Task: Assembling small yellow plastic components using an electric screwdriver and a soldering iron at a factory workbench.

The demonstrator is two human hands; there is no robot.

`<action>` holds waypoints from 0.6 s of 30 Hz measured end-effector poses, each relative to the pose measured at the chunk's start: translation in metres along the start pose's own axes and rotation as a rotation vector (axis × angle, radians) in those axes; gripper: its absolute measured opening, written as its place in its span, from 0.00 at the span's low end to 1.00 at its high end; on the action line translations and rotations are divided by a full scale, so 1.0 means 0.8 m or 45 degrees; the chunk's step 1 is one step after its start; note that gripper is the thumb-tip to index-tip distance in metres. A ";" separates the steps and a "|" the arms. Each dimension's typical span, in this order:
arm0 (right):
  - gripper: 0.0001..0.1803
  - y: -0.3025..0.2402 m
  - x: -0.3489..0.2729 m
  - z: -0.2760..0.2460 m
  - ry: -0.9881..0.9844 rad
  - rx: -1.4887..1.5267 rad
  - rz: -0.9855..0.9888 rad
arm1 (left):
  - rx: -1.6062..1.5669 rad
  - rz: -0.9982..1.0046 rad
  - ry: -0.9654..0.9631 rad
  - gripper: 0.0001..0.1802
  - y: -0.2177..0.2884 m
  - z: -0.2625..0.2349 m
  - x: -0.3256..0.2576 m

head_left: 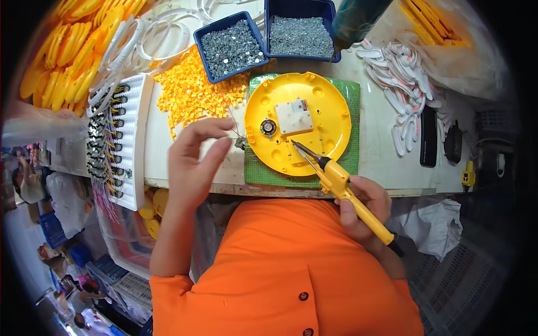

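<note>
Clear plastic bag of yellow strips [448, 39]: bench's far right corner, well beyond the right-hand fingers [358, 196], crumpled and see-through
Clear plastic bag, far left [33, 126]: bench's left edge, well left of the left-hand fingers [216, 131], pale and wrinkled
Black flat rectangular device [429, 136]: right of the right-hand fingers, dark face, nothing legible
Labels and signs: none seen

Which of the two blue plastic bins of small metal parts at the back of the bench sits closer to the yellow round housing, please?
The left, tilted blue bin: its lower corner almost reaches the yellow round housing, whereas the right blue bin sits farther back.
</note>
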State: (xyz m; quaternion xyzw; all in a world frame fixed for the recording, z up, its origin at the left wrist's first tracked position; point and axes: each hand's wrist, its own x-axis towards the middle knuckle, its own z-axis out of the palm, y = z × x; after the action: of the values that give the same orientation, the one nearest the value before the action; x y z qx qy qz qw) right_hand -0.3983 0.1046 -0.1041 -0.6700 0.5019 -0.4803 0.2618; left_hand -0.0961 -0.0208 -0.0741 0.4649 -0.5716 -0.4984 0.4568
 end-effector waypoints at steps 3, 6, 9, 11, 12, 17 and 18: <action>0.22 0.000 0.008 0.003 -0.044 -0.032 -0.051 | 0.043 -0.111 -0.183 0.05 0.004 0.034 0.000; 0.22 0.002 0.007 0.002 -0.073 -0.065 -0.075 | 0.500 0.185 -0.273 0.05 0.001 0.048 0.007; 0.23 0.002 -0.001 -0.003 -0.095 -0.103 -0.027 | 0.904 0.510 -0.272 0.07 -0.009 0.057 0.005; 0.24 0.003 -0.008 -0.006 -0.114 -0.122 0.020 | 1.069 0.587 -0.236 0.09 -0.023 0.060 0.000; 0.24 0.005 -0.013 -0.006 -0.079 -0.132 0.039 | 1.064 0.578 -0.231 0.09 -0.028 0.061 -0.004; 0.21 0.004 -0.007 -0.002 0.079 -0.199 0.001 | 1.222 0.615 0.008 0.06 -0.041 0.075 -0.015; 0.21 0.004 -0.009 -0.007 -0.032 -0.184 0.005 | 1.217 0.606 0.016 0.06 -0.042 0.077 -0.015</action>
State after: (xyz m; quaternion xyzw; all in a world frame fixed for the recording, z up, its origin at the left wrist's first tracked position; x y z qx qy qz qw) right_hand -0.4053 0.1107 -0.1075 -0.6922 0.5332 -0.4337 0.2199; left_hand -0.1524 -0.0026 -0.1132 0.4818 -0.8218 -0.0622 0.2978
